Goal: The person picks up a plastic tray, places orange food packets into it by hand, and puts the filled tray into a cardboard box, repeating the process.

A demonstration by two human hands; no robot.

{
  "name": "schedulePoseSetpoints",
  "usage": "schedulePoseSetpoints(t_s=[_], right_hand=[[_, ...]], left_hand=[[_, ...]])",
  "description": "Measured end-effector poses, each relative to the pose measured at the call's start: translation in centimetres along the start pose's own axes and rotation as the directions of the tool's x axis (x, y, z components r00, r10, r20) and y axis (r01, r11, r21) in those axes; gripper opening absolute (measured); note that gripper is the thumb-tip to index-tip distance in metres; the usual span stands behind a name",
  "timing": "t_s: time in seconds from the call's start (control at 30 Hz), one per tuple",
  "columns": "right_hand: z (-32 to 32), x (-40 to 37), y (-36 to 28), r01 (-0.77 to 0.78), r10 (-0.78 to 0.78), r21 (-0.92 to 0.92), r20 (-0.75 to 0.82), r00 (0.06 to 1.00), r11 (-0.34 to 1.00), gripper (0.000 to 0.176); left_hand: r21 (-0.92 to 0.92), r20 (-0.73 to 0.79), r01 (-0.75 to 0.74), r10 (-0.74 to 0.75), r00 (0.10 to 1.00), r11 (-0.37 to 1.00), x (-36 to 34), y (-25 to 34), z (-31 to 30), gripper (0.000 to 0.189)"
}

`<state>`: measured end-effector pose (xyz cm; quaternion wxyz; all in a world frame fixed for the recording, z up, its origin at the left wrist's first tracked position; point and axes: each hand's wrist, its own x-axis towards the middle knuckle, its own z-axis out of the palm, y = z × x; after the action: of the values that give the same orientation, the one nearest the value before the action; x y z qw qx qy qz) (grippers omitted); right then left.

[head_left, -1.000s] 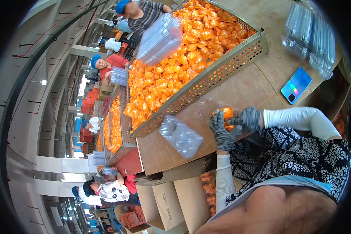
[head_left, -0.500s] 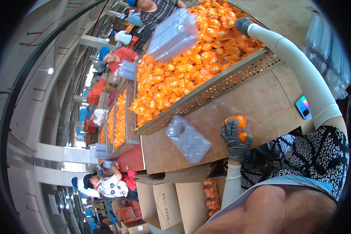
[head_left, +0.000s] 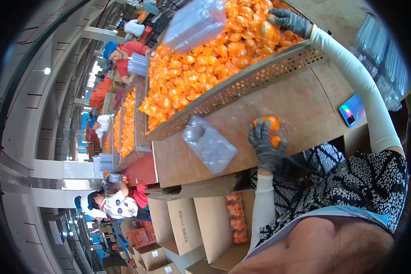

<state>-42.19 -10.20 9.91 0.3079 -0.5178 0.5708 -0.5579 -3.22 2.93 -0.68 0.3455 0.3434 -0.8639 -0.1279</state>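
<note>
Orange fruit (head_left: 274,122) lies in the clear tray (head_left: 243,112) beneath the left hand (head_left: 267,146), grip spread flat; right hand (head_left: 290,20) curls over the bin (head_left: 242,86) pile, clamp unclear; tray looks barely filled, most left to pack.

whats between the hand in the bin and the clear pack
Head view: a few oranges, the bin's perforated metal wall and bare tabletop lie between the right hand and the clear pack under the left hand.

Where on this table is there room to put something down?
The brown tabletop is bare between the metal bin wall and the phone. Another bare strip lies below the loose clear trays, by the table edge. The oranges fill the bin, and the left hand covers the orange pack.
</note>
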Motion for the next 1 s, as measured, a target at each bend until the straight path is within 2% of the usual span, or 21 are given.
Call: schedulePoseSetpoints(t_s=[0.03, 0.07, 0.13, 0.17, 0.23, 0.3, 0.43, 0.5, 0.53, 0.6, 0.63, 0.67, 0.73, 0.77, 0.8, 0.87, 0.93, 1.0], right_hand=[[1.1, -3.9, -3.6, -0.053, 0.049, 0.026, 0.136, 0.99, 0.998, 0.061], [2.1, -5.1, -0.8, 0.068, -0.089, 0.2, 0.099, 0.991, 0.978, 0.046], [4.4, -9.9, -0.6, 0.086, -0.105, 0.143, 0.134, 0.985, 0.986, 0.046], [5.5, -11.9, -0.7, 0.063, -0.087, 0.15, 0.154, 0.984, 0.987, 0.046], [7.5, -15.7, -0.7, 0.062, -0.039, -0.102, 0.216, 0.976, 0.993, 0.051], [10.1, -20.1, 0.0, 0.216, -0.192, -0.24, 0.121, 0.974, 0.946, 0.046], [12.9, -24.6, -0.4, 0.306, -0.248, -0.26, 0.233, 0.941, 0.916, 0.035], [14.4, -25.8, -0.6, 0.283, -0.252, -0.37, 0.13, 0.959, 0.885, 0.027], [14.9, -25.7, -0.4, 0.286, -0.256, -0.374, 0.129, 0.958, 0.882, 0.027], [15.9, -25.7, 0.1, 0.473, -0.446, -0.397, 0.165, 0.88, 0.786, 0.029], [16.6, -25.9, 0.0, 0.48, -0.459, -0.5, 0.174, 0.871, 0.721, 0.031], [16.5, -26.0, 0.0, 0.479, -0.458, -0.501, 0.174, 0.872, 0.721, 0.031], [16.3, -26.1, -0.3, 0.505, -0.351, -0.543, 0.368, 0.861, 0.67, 0.034], [16.0, -25.9, -0.4, 0.512, -0.335, -0.476, 0.409, 0.849, 0.715, 0.034], [15.5, -25.9, -0.5, 0.513, -0.336, -0.479, 0.409, 0.848, 0.712, 0.034], [14.2, -25.8, -0.9, 0.39, -0.185, -0.431, 0.445, 0.876, 0.814, 0.032], [14.7, -25.8, -1.4, 0.374, -0.156, -0.459, 0.445, 0.882, 0.806, 0.029], [16.2, -26.6, -1.3, 0.472, -0.183, -0.692, 0.451, 0.873, 0.546, 0.03]], left_hand=[[0.017, -0.008, -0.007, 0.007, 1.0, 1.0, 0.0, 0.0, 0.1, 0.07], [0.013, 0.003, 0.019, -0.019, 1.0, 1.0, 0.0, 0.0, 0.1, 0.07], [0.026, -0.037, -0.033, 0.034, 0.999, 0.999, -0.1, -0.3, 0.3, 0.069], [0.028, -0.028, -0.006, 0.007, 1.0, 1.0, 0.0, -0.4, 0.4, 0.069], [0.019, -0.046, -0.03, 0.031, 0.998, 0.999, -0.3, -0.8, 0.7, 0.069], [0.017, -0.044, -0.006, 0.007, 0.999, 1.0, -0.6, -0.8, 0.7, 0.069], [0.009, -0.033, -0.008, 0.008, 0.999, 1.0, -0.6, -0.8, 0.6, 0.071], [0.014, -0.029, -0.016, 0.016, 0.999, 1.0, -0.7, -0.7, 0.5, 0.071], [0.005, -0.036, -0.031, 0.031, 0.999, 1.0, -0.7, -0.6, 0.5, 0.072], [-0.009, -0.042, -0.044, 0.043, 0.998, 0.999, -0.7, -0.5, 0.6, 0.073], [0.007, -0.019, -0.009, 0.009, 1.0, 1.0, -0.8, -0.3, 0.6, 0.073], [0.025, 0.004, 0.025, -0.025, 1.0, 0.999, -0.8, -0.2, 0.6, 0.074], [0.004, 0.011, 0.018, -0.018, 1.0, 1.0, -0.8, -0.2, 0.4, 0.075], [-0.019, 0.019, 0.014, -0.014, 1.0, 1.0, -0.9, -0.2, 0.4, 0.076], [-0.021, 0.016, 0.012, -0.012, 1.0, 1.0, -0.8, -0.3, 0.3, 0.076], [-0.045, 0.026, -0.052, 0.053, 0.998, 0.998, -0.7, -0.6, 0.2, 0.078], [-0.046, 0.05, -0.064, 0.066, 0.997, 0.997, -0.7, -0.7, 0.1, 0.078], [-0.04, 0.072, -0.074, 0.077, 0.994, 0.996, -0.5, -0.9, -0.1, 0.078]])
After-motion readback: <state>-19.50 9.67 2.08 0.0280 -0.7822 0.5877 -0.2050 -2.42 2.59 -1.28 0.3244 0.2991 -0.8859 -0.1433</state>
